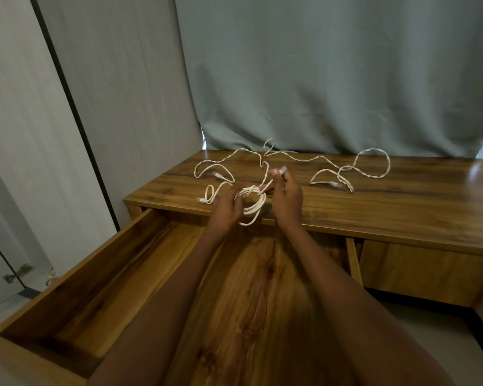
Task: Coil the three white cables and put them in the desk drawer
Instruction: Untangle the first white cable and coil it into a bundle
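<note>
My left hand grips a coil of white cable over the front edge of the wooden desk. My right hand pinches the free end of that same cable and holds its plug up near the fingertips. A second white cable lies loose on the desk's left part, with a small loop near the front. A third white cable sprawls in loops toward the right. The desk drawer stands pulled out below my arms, and no cable shows in the part of it that I can see.
A grey-green curtain hangs behind the desk. White wardrobe panels stand at the left, close to the drawer's side. A closed drawer front sits to the right of the open one.
</note>
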`<state>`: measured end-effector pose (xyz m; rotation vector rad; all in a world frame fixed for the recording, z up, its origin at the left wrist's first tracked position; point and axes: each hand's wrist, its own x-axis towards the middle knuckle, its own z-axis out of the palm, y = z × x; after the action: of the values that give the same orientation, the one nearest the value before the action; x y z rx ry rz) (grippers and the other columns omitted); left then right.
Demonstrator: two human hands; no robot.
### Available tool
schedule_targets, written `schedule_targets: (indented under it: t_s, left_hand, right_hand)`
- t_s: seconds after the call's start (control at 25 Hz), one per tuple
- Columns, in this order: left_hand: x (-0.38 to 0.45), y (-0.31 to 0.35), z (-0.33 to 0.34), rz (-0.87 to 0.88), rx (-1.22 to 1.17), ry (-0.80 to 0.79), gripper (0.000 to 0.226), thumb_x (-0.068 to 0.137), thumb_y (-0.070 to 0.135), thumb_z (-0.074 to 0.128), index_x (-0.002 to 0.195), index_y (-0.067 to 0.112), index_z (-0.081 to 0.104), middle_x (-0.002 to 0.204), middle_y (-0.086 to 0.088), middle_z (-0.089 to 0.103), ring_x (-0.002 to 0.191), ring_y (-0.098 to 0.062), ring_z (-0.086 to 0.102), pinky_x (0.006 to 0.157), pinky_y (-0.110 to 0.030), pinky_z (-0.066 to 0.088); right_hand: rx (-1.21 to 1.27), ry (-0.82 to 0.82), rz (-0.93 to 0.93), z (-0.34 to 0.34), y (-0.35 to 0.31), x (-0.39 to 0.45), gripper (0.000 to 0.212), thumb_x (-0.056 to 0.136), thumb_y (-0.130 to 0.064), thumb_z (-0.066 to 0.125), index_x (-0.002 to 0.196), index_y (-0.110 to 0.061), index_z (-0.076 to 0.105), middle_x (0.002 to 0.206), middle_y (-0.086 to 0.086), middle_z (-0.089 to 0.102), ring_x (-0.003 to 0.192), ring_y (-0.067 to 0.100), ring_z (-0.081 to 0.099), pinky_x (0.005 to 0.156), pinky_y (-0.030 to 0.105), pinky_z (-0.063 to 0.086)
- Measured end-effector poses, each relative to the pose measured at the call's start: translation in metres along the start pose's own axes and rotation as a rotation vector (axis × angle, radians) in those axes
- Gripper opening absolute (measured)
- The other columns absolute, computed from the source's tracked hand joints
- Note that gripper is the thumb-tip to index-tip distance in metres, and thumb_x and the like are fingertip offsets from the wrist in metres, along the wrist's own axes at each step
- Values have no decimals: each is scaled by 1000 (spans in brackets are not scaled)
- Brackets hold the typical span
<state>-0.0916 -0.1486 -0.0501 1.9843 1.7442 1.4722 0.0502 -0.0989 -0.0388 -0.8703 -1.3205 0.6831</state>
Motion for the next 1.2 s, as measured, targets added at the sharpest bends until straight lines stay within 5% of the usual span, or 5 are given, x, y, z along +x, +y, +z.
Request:
schedule_targets:
  t_s: [0.28, 0.64, 0.76, 0.92, 1.2]
  left_hand:
    - [-2, -9, 2, 169, 19, -117, 33, 99, 34, 58, 132, 32, 55, 123, 4, 67, 110, -7, 62, 94, -33, 52]
    - [-6, -14, 4, 183, 117, 40, 29, 97, 48, 55, 120, 31, 63, 106, 8, 73, 93, -7, 68, 77, -36, 57]
    - [-3, -18, 3, 111, 38, 130, 26, 99, 42, 57, 113, 25, 69, 99, 6, 75, 88, -6, 70, 76, -34, 57]
    - [-1, -22, 0, 55, -103, 130, 22, 99, 32, 59, 111, 19, 73, 99, 8, 74, 92, -2, 68, 78, -24, 53]
    - [-3, -13, -4, 21, -188, -16, 28, 106, 27, 47, 108, 14, 71, 88, 8, 72, 82, 3, 67, 71, -14, 49]
  right_hand:
    - [363, -58, 608, -12, -5, 12, 17, 101, -16, 59, 105, -4, 70, 70, 4, 67, 39, 4, 58, 37, 17, 42]
    - [147, -104, 404, 5, 10, 5, 30, 92, -33, 70, 91, -4, 74, 83, 12, 77, 77, 27, 73, 73, 39, 59]
    - [115, -362, 364, 9, 2, 1, 46, 86, -13, 67, 132, -12, 64, 115, 6, 75, 102, 20, 72, 94, 39, 57]
    - [-46, -538, 274, 10, -3, 0, 78, 84, 6, 63, 155, -8, 35, 125, 2, 65, 95, 13, 66, 79, 29, 53]
    - [-238, -563, 62, -2, 6, 3, 55, 89, -27, 77, 138, -10, 60, 102, 0, 72, 88, 8, 65, 78, 26, 50]
